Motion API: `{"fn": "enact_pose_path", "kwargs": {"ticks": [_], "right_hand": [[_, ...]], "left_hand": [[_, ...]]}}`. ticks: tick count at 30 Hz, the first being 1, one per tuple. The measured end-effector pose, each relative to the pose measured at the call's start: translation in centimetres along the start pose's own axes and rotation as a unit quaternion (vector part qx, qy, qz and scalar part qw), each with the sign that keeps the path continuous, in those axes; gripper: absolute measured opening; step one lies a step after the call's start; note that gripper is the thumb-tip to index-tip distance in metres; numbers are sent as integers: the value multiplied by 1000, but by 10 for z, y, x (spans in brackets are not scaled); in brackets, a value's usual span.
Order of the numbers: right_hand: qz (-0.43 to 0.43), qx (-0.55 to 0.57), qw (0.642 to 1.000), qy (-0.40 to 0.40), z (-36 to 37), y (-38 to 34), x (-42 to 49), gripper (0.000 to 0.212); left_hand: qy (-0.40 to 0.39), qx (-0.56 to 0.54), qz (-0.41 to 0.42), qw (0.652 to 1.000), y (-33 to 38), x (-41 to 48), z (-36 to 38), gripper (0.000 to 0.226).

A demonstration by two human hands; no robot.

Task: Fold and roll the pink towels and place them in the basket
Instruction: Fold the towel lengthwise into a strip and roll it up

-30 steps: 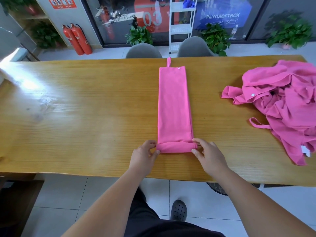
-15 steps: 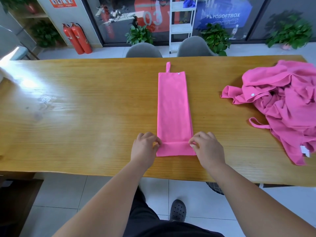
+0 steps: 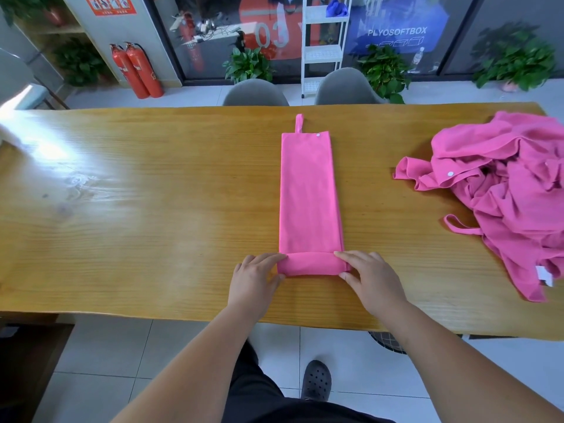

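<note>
A pink towel (image 3: pixel 308 190) folded into a long narrow strip lies across the middle of the wooden table (image 3: pixel 137 209), its hanging loop at the far end. The near end is rolled into a short roll (image 3: pixel 311 263). My left hand (image 3: pixel 254 282) grips the roll's left end, fingers on top and thumb at the near side. My right hand (image 3: pixel 370 277) grips the right end the same way. A heap of loose pink towels (image 3: pixel 503 190) sits at the table's right. The basket is mostly hidden.
Two grey chairs (image 3: pixel 254 93) stand at the far side of the table. A dark mesh object (image 3: pixel 386 343) shows under the near table edge on the right. A white shelf rack (image 3: pixel 323 44), plants and fire extinguishers (image 3: pixel 137 71) stand beyond.
Both hands turned the towel's near end over again. The roll has grown thicker and moved a little farther from me, and the strip's far end has slid nearer.
</note>
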State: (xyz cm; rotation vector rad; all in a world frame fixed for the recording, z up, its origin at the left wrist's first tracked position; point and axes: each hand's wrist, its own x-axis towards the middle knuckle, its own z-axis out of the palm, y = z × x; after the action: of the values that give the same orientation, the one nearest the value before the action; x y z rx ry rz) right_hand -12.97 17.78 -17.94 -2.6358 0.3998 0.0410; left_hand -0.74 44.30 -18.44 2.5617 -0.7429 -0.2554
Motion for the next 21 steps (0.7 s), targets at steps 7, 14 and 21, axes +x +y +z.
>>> {"fn": "enact_pose_path", "kwargs": {"ticks": [7,14,21], "right_hand": [[88,144,982,-83,-14,12,-14,41],[32,67,997,30,-16,0,2,25],[-91,-77,985,129,1,-2,6,24]], "left_hand": [[-101,-76,-13,992,-13,-1,-13,32],[-15,-48,-24,998,5,15,-17,30],[72,32,57,995,14,15,-1,15]]}}
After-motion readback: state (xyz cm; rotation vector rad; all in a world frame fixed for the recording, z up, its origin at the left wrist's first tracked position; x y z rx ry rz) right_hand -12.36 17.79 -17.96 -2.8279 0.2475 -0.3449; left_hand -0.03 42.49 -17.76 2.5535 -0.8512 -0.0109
